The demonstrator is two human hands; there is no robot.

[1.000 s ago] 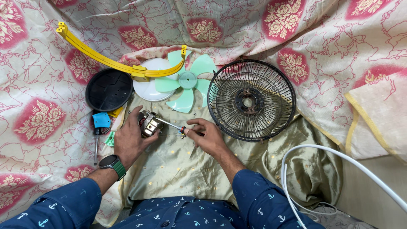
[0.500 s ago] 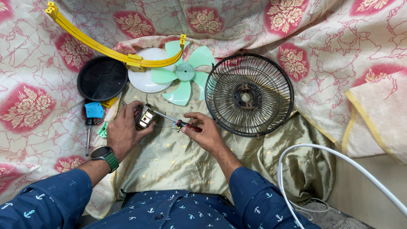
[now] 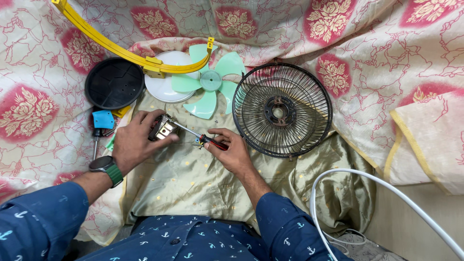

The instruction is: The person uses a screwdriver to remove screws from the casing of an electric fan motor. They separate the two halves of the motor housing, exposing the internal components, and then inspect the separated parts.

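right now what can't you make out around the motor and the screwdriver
Head view only:
- Screwdriver tip: hidden inside the small motor, so the screw cannot be seen.
- Screwdriver handle: mostly covered by the right hand.
- Motor's near side: covered by the left hand.
- Yellow curved bracket: far end cut off by the top edge.
- White cable: runs off the right edge.

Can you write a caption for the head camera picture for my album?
Left hand grips a small fan motor while the right hand holds a screwdriver against it.
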